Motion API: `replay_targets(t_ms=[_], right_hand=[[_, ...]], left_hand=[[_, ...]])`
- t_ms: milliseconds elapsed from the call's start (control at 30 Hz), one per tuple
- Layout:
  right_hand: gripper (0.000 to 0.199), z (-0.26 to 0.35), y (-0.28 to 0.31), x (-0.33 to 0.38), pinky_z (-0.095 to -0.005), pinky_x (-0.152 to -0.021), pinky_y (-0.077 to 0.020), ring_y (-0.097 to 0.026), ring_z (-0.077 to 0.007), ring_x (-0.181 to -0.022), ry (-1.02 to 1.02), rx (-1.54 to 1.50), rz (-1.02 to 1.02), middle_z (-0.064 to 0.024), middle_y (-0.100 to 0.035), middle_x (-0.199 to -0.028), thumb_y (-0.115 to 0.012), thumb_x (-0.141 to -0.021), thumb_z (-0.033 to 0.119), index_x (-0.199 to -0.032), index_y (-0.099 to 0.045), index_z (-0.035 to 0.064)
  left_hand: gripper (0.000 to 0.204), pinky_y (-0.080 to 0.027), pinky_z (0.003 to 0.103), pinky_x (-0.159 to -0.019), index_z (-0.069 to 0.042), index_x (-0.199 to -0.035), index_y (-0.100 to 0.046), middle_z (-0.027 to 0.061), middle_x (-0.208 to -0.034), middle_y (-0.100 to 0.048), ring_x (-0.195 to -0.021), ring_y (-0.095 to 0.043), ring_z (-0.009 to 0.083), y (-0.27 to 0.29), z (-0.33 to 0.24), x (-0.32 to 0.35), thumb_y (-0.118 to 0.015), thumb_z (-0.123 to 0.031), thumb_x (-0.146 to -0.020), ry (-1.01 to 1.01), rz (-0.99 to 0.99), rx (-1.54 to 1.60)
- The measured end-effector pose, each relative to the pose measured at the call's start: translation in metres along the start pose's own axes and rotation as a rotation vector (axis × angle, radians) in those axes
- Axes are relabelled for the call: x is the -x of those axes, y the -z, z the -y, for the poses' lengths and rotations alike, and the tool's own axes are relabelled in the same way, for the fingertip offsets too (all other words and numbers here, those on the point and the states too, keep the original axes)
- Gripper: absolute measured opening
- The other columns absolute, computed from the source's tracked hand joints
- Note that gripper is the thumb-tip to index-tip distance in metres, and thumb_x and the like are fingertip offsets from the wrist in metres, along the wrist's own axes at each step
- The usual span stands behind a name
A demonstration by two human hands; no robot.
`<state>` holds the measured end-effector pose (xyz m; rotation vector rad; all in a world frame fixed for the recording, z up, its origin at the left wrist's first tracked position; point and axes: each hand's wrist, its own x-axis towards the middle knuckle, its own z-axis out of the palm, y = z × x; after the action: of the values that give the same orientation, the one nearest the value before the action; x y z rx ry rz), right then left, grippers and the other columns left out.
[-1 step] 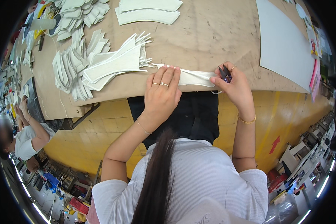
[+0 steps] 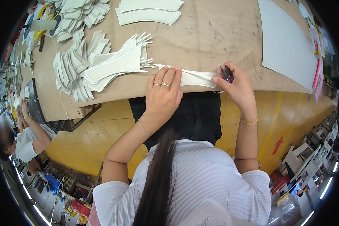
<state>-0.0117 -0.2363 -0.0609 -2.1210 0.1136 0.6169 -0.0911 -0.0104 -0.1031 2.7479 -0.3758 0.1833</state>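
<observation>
A curved white fabric piece with a raised edge lies between my hands at the table's near edge. My left hand covers its left end, the fingers bent over it and close together, holding it against the table. With thumb and fingers, my right hand pinches the right end. Dark thread snips sit in that same hand, their points up and a little apart. Just left of my left hand, similar pieces with thin cord ends form a stack. The underside of the held piece is hidden.
More white pieces are heaped at the far left, and two flat ones lie at the back. A large pale sheet covers the table's right side. At the left, a thread spool stands near another person.
</observation>
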Motion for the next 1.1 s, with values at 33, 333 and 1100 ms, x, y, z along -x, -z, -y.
replay_targets(t_ms=[33,333,1100], right_hand=[[0.024,-0.001,0.000,-0.001,-0.0224,-0.058,-0.0395,-0.044,-0.0043,-0.066,-0.001,0.011,0.002,0.0044,-0.052,-0.075,-0.082,-0.086,0.013,-0.091,-0.060,0.0042],[0.025,0.000,0.000,-0.012,-0.0251,-0.065,-0.0438,-0.048,-0.0071,-0.070,0.031,0.080,-0.012,0.0015,-0.055,-0.077,-0.082,-0.083,0.012,-0.091,-0.060,0.0023],[0.023,0.002,-0.001,-0.018,-0.0345,-0.077,-0.0536,-0.068,-0.0220,-0.079,0.032,0.127,-0.042,-0.0127,-0.071,-0.088,-0.076,-0.086,0.013,-0.101,-0.064,-0.0014]], left_hand=[[0.054,-0.043,0.045,-0.102,-0.002,-0.134,-0.061,0.0133,-0.131,-0.059,-0.129,-0.053,0.0293,0.000,0.000,0.001,-0.070,-0.007,-0.081,-0.008,0.004,-0.013],[0.062,-0.040,0.048,-0.104,-0.015,-0.138,-0.062,0.0134,-0.135,-0.056,-0.131,-0.050,0.0304,0.000,0.001,-0.001,-0.075,-0.010,-0.078,-0.018,0.054,-0.070],[0.070,-0.036,0.055,-0.097,-0.036,-0.146,-0.054,0.0226,-0.128,-0.054,-0.120,-0.049,0.0441,0.002,-0.016,-0.014,-0.059,-0.002,-0.086,-0.048,0.165,-0.204]])
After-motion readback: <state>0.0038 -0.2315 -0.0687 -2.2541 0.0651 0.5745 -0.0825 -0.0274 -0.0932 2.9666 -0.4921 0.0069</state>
